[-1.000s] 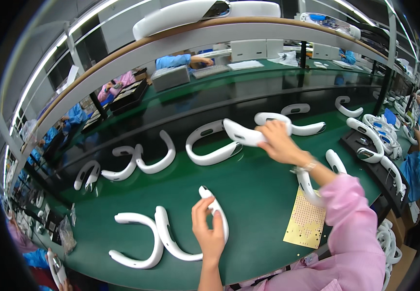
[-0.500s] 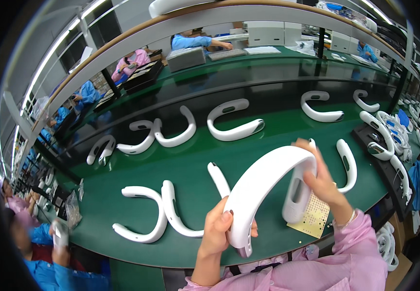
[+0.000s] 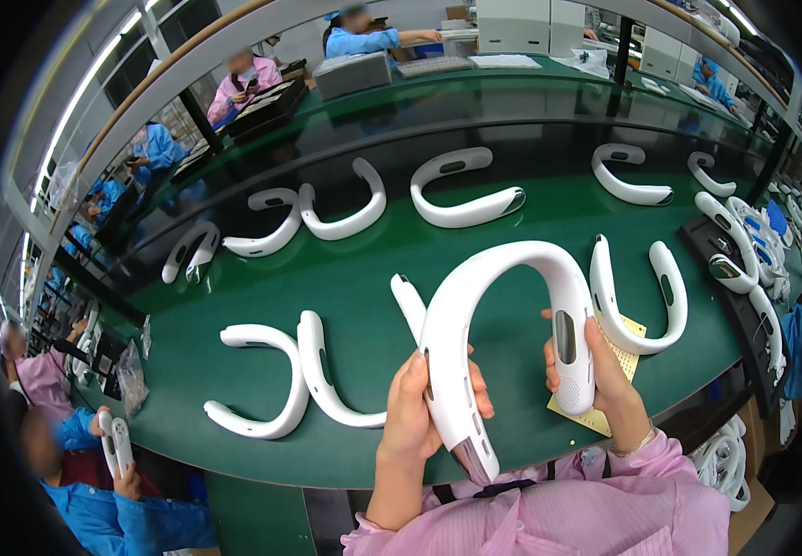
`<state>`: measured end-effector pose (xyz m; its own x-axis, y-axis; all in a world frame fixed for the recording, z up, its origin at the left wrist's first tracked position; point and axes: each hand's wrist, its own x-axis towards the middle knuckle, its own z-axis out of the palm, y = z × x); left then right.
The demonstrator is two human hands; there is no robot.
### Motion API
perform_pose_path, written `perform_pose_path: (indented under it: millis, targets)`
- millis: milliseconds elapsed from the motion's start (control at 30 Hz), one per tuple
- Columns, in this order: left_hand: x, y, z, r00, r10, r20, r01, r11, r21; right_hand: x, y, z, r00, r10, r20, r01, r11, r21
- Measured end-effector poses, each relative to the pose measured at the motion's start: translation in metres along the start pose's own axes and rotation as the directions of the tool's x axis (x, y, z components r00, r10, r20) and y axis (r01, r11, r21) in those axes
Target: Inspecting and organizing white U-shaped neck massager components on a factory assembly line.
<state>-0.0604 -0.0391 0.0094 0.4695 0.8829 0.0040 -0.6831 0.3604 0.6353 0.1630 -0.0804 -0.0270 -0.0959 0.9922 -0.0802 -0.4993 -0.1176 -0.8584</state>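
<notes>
A white U-shaped neck fan (image 3: pixel 452 338) is held up in front of me over the near bench edge, its curve away from me and both arm ends toward me. My left hand (image 3: pixel 408 412) is closed around its left arm, above a shiny metallic tip. With my right hand (image 3: pixel 614 375) I grip the right arm, which shows a dark oval window and a dotted grille. Beneath that hand lies a yellow sheet with rows of small dots (image 3: pixel 628 366). Another neck fan (image 3: pixel 646 343) rests partly on this sheet, and the held fan partly hides one more (image 3: pixel 405 301).
Several more neck fans (image 3: pixel 461 213) lie across the green bench (image 3: pixel 188 334). A black tray (image 3: pixel 711 250) with white parts stands at the right. At the left, a co-worker in blue (image 3: pixel 95 500) holds a white device (image 3: pixel 115 443) beside a clear plastic bag (image 3: pixel 132 380).
My right hand has moved from the curve down to the fan's right arm. The fan has turned, bringing that arm's window and grille into view. My view has shifted slightly.
</notes>
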Motion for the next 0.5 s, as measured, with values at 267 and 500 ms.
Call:
perform_pose_path:
  millis: [267,500]
  targets:
    - [0.008,0.008,0.027,0.995,0.095,-0.014,-0.092,0.984,0.15,0.01,0.004,0.013,0.995,0.077,-0.065,-0.073,0.996,0.05]
    - [0.016,0.0,0.013,0.995,0.078,-0.056,-0.076,0.997,0.028,0.015,0.014,0.005,0.942,-0.118,-0.315,-0.014,0.922,-0.388]
